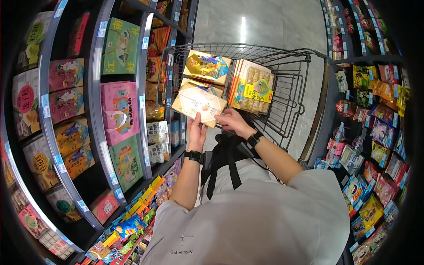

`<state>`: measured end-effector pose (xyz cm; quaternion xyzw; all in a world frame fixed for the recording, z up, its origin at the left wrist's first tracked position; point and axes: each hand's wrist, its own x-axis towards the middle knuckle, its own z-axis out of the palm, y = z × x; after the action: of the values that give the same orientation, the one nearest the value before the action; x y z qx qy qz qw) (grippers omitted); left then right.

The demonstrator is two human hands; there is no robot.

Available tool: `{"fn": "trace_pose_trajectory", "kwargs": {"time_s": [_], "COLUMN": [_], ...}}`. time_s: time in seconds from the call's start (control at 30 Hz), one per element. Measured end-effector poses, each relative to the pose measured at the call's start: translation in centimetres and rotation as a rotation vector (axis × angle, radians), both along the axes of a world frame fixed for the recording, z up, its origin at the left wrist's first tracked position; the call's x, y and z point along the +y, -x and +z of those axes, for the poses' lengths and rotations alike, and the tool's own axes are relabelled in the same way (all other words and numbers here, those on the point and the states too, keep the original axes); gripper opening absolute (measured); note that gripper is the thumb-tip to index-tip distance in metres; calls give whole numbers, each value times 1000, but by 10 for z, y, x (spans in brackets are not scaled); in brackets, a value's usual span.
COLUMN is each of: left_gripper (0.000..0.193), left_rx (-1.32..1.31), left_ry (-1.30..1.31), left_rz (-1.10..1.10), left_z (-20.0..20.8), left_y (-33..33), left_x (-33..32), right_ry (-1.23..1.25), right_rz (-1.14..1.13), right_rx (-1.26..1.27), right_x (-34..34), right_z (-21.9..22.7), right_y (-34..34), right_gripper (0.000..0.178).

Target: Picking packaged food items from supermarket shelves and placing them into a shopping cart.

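A pale cream gift box (pixel 198 105) with a light printed panel sits over the near left part of the shopping cart (pixel 289 86). My left hand (pixel 196 134) grips its near edge, thumb on top and fingers underneath. At the box's right corner, my right hand (pixel 235 123) is closed with bent fingers against the edge. Beyond it in the cart lie a gold and blue box (pixel 206 67) and another gold box (pixel 203 85), partly covered by the cream one. To the right stand several packs side by side, the outermost a clear-fronted pack of wrapped pieces (pixel 256 90) with a yellow label.
Shelves on the left carry a green gift box (pixel 120 46), a pink gift box (pixel 119 112) and gold boxes (pixel 72 138). Colourful snack bags (pixel 128 225) fill a low rack at lower left. Bagged snacks (pixel 382 132) line the right shelves. Grey tiled floor (pixel 265 22) extends beyond the cart.
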<state>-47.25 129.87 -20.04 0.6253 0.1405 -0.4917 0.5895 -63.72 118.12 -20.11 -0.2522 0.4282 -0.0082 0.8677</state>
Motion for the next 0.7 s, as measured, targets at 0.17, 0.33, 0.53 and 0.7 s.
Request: {"fn": "trace_pose_trajectory", "kwargs": {"time_s": [0.17, 0.33, 0.53, 0.7], "left_gripper": [51, 53, 45, 45], "left_rx": [73, 150, 66, 62], "left_ry": [113, 140, 11, -15], "left_rz": [57, 30, -16, -65], "left_z": [-24, -36, -27, -46], "left_y": [-25, -46, -39, -45], "left_x": [-5, -15, -30, -17], "right_ry": [178, 154, 135, 213], "right_rz": [-67, -85, -171, -141], "right_rx": [-1, -19, -63, -47], "right_x": [-6, -15, -5, 6], "right_z": [-18, -51, -72, -92], "right_y": [-42, -62, -55, -55], "right_gripper": [79, 66, 61, 58]}}
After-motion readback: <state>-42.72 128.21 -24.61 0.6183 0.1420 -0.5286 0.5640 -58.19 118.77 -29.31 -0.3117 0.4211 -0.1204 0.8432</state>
